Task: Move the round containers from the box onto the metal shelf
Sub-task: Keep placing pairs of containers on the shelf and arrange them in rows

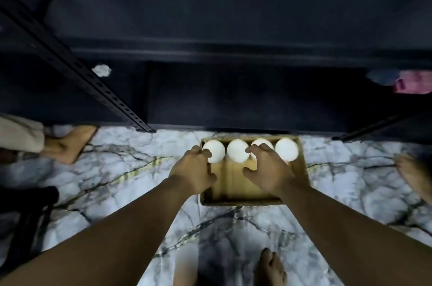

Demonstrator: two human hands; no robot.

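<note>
Below, the box [301, 168] sits on veined marble floor [121, 168] before the metal shelf [210, 51].

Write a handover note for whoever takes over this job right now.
Left hand: fingers curled on the leftmost white round container in the open cardboard box. Right hand: over the third white container, grip unclear. Second container and fourth container untouched. All four sit in a row at the box's far end, on the marble floor before the black metal shelf. No containers visible on the shelf; all four left.
</note>
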